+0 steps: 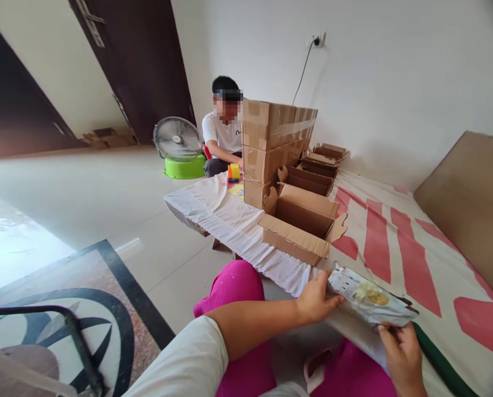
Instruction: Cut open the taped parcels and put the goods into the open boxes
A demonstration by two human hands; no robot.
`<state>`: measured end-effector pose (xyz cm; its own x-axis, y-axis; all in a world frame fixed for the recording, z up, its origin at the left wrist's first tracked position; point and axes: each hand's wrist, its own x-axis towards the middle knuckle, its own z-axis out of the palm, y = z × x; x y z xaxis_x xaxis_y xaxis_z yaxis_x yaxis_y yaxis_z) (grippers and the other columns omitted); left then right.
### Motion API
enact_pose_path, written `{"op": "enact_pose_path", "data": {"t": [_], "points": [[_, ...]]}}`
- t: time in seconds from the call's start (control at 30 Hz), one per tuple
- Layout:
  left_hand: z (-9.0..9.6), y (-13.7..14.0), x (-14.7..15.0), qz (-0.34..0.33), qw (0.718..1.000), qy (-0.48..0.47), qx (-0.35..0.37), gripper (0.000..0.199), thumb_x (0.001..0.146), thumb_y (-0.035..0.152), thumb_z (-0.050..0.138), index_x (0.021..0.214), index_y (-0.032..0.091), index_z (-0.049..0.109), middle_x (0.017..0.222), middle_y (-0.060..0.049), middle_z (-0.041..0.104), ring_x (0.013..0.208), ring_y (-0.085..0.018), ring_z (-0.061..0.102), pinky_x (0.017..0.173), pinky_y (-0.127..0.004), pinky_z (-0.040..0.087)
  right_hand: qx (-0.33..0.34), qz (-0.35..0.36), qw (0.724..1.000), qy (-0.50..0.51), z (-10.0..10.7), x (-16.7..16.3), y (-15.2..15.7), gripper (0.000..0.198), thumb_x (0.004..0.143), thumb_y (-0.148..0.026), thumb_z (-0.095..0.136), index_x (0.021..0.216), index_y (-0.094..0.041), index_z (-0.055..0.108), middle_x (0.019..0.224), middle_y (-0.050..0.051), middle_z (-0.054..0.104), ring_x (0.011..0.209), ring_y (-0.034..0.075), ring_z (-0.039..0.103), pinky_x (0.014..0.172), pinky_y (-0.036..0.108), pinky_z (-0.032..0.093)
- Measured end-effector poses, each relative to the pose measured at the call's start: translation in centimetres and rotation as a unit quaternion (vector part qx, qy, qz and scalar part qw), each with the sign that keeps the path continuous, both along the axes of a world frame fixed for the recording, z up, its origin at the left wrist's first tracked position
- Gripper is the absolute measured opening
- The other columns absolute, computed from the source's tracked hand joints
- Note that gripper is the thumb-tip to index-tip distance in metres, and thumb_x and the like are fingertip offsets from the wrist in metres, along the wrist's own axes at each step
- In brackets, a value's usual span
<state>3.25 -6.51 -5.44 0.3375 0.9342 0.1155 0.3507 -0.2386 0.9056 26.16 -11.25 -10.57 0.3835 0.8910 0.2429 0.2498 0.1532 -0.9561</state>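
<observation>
Together, the left hand and right hand hold a flat, glossy, printed pouch, each grip pinching an edge, near and right of the open corrugated carton on the wrinkled, cloth-draped tabletop.

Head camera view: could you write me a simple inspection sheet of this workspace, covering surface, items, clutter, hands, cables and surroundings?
Surface: low table under a wrinkled white cloth with red shapes.
Work items: one printed packet, held up at the table's near edge.
Clutter: open cardboard boxes in a row beside stacked, taped cartons; more cardboard by the door.
Hands: left hand grips the packet's left end; right hand pinches its near edge.
Cables: black cable hangs from a wall socket; its lower end is hidden.
Surroundings: another person sits behind the cartons, near a fan; dark door.
</observation>
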Motion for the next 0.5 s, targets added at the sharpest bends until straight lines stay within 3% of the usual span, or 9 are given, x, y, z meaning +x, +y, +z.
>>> {"op": "enact_pose_path", "data": {"t": [0.3, 0.5], "points": [[1.6, 0.3, -3.7, -0.029, 0.998, -0.035, 0.053, 0.036, 0.074, 0.025, 0.069, 0.105, 0.019, 0.053, 0.102, -0.006, 0.065, 0.095, -0.022, 0.059, 0.085, -0.032, 0.046, 0.039, -0.004, 0.999, 0.004, 1.1, -3.3, -1.4, 0.037, 0.068, -0.040, 0.073, 0.096, -0.020, 0.061, 0.095, 0.011, 0.071, 0.094, 0.029, 0.065, 0.086, 0.042, 0.051], [4.2, 1.3, -7.3, -0.065, 0.996, -0.023, 0.055, 0.033, 0.067, 0.023, 0.073, 0.093, 0.019, 0.052, 0.089, -0.002, 0.064, 0.080, -0.017, 0.059, 0.072, -0.026, 0.046, 0.060, 0.056, 0.994, -0.072, 1.3, -5.0, -1.2, 0.032, 0.075, -0.040, 0.070, 0.096, -0.016, 0.068, 0.089, 0.012, 0.073, 0.088, 0.027, 0.069, 0.079, 0.038, 0.057]]}}
